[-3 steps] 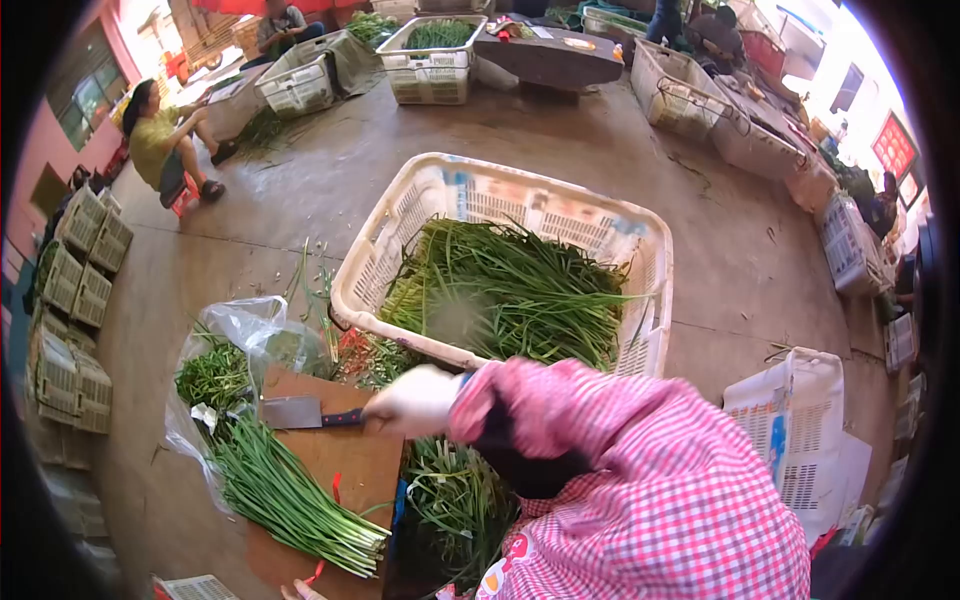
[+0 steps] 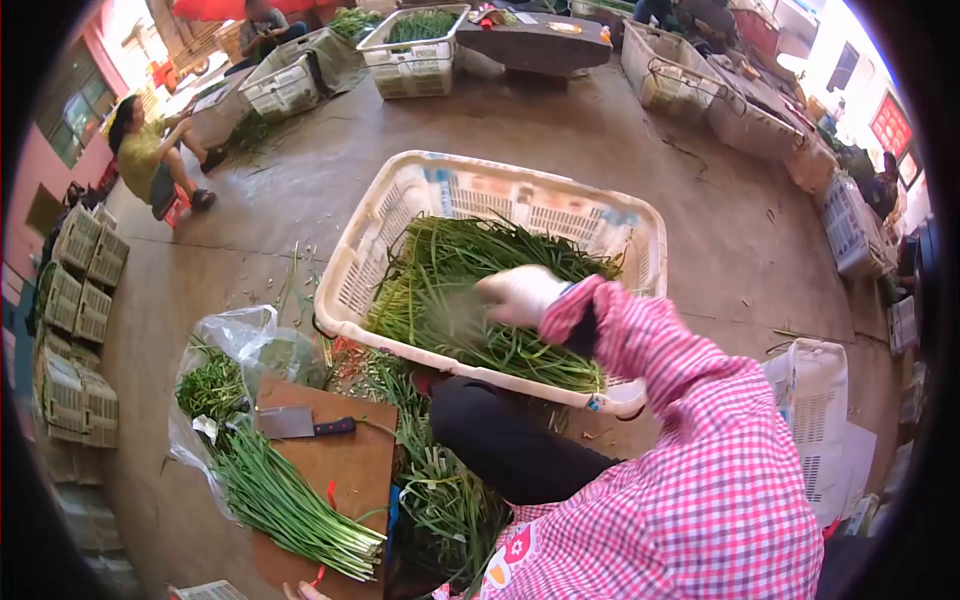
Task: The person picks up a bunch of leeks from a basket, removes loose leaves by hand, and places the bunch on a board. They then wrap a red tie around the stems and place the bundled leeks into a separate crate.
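My right hand [image 2: 522, 295], in a white glove, is over the long green chives [image 2: 560, 250] heaped in the big white crate [image 2: 500, 372]; its fingertips are blurred. Only the fingertips of my left hand [image 2: 306, 592] show at the bottom edge, closed at the lower end of a red tie [image 2: 319, 575]. The tie's other end sticks out above a bundle of chives [image 2: 290, 500] with pale stem ends, which lies across the brown board [image 2: 350, 460]. On the board's far part rests a cleaver [image 2: 305, 423] with a dark handle, not held.
A clear plastic bag [image 2: 240, 330] with more greens lies left of the board. Loose leaves [image 2: 450, 510] are piled between board and my leg. A white crate [image 2: 815, 430] stands at right. Stacked crates [image 2: 80, 300] line the left, near a seated person [image 2: 150, 150].
My right hand has let go of the cleaver and moved up and right, over the chives in the crate. The cleaver stays on the board. My left hand remains at the bottom edge.
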A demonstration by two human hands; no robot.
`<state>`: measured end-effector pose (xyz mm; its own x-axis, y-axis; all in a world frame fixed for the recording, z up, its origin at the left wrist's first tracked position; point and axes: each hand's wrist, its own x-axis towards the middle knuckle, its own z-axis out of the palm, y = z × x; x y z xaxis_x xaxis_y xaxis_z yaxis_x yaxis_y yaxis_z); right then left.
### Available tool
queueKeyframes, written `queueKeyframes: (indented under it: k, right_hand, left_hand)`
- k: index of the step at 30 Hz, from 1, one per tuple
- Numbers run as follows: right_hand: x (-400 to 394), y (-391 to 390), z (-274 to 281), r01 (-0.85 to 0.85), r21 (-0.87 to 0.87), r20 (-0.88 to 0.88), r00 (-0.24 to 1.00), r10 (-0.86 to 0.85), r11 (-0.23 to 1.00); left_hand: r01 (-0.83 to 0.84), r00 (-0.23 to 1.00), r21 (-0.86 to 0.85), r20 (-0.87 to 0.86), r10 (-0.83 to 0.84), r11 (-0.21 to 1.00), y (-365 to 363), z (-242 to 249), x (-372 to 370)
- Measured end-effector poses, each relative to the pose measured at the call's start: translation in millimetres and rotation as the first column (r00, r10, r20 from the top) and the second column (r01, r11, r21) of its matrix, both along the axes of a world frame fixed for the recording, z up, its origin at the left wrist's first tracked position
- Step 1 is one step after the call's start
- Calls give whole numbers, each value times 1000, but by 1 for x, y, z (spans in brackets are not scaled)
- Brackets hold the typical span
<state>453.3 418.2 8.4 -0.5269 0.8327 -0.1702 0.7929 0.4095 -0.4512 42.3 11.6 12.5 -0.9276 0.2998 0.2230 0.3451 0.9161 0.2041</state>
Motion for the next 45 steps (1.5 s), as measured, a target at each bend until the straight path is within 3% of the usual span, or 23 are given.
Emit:
queueKeyframes:
  k: [1, 4, 6, 7, 8, 9, 11, 12, 14, 16, 17, 18, 20, 21, 22, 24, 25, 26, 28, 31, 36, 39, 45]
  right_hand:
    - [44, 7, -10, 42, 143, 151, 987, -63, 989]
    - [135, 21, -45, 265, -11, 532, 818, -219, 964]
    - [176, 25, -94, 253, -16, 652, 736, -182, 967]
    - [185, 24, -107, 307, -25, 667, 714, -213, 951]
    - [200, 34, -145, 317, -37, 667, 714, -213, 948]
    - [217, 48, -197, 615, -29, 646, 613, -454, 788]
    - [206, 41, -144, 461, -294, 727, 677, -117, 838]
    - [200, 47, -118, 421, -413, 701, 713, -13, 808]
    - [201, 53, -117, 484, -166, 323, 850, -417, 859]
    - [213, 79, -134, 536, -249, -171, 795, -582, 807]
    - [217, 80, -142, 514, -204, -132, 829, -544, 833]
    - [209, 85, -124, 450, -674, -366, 486, -794, 586]
    - [202, 91, -104, 475, -691, -335, 458, -824, 545]
    - [214, 98, -140, 522, -634, -284, 529, -800, 570]
    - [215, 92, -154, 570, -204, -174, 779, -603, 796]
    - [204, 81, -175, 580, -227, 211, 813, -542, 782]
    - [208, 75, -207, 591, -220, 244, 804, -542, 776]
    - [211, 69, -238, 597, -215, 273, 797, -539, 773]
    - [189, 47, -209, 586, -375, 164, 805, -570, 719]
    - [175, 45, -215, 561, -420, 368, 824, -431, 714]
    - [144, 19, -194, 612, -419, 407, 787, -464, 671]
    - [128, -5, -199, 590, -369, 351, 804, -481, 718]
    - [141, 2, -208, 453, -279, 519, 813, -264, 847]
  left_hand:
    - [64, 977, 224, 187, -107, 973, 11, -14, 5]
    - [-60, 657, 792, 490, -573, 608, 48, -60, 23]
    - [301, 747, 658, 288, -599, 691, 113, -14, 106]
    - [634, 686, 526, -44, -727, 567, 136, -28, 113]
    - [433, 600, 634, 327, -730, 640, 155, -3, 145]
    - [597, 526, 595, 216, -823, 538, 168, -13, 155]
    - [620, 337, 700, 169, -926, 354, 204, -8, 197]
    - [702, 264, 650, 142, -954, 291, 221, 3, 219]
    - [866, 72, 493, 35, -997, 80, 246, 7, 242]
    - [889, -7, 457, -1, -1000, -7, 262, 1, 262]
    - [886, -7, 463, -20, -1000, -16, 266, -2, 263]
    - [885, -10, 465, -13, -1000, -15, 268, -3, 267]
    - [914, 14, 405, -15, -1000, 6, 275, -9, 278]
    - [918, 38, 397, -42, -998, 18, 277, -12, 279]
    - [918, 44, 397, -36, -998, 26, 277, -13, 279]
    - [930, 42, 367, -14, -999, 34, 278, -12, 275]
    - [938, 41, 346, -17, -999, 32, 278, -13, 273]
    - [938, 37, 345, -28, -999, 25, 279, -16, 272]
    - [937, 33, 350, -18, -999, 25, 282, -17, 270]
    - [945, 37, 325, -3, -999, 34, 284, -18, 270]
    - [944, 59, 322, 31, -998, 66, 286, -12, 273]
    - [938, 56, 340, 42, -998, 67, 288, -11, 271]
    - [940, 32, 340, 21, -999, 38, 286, -11, 271]
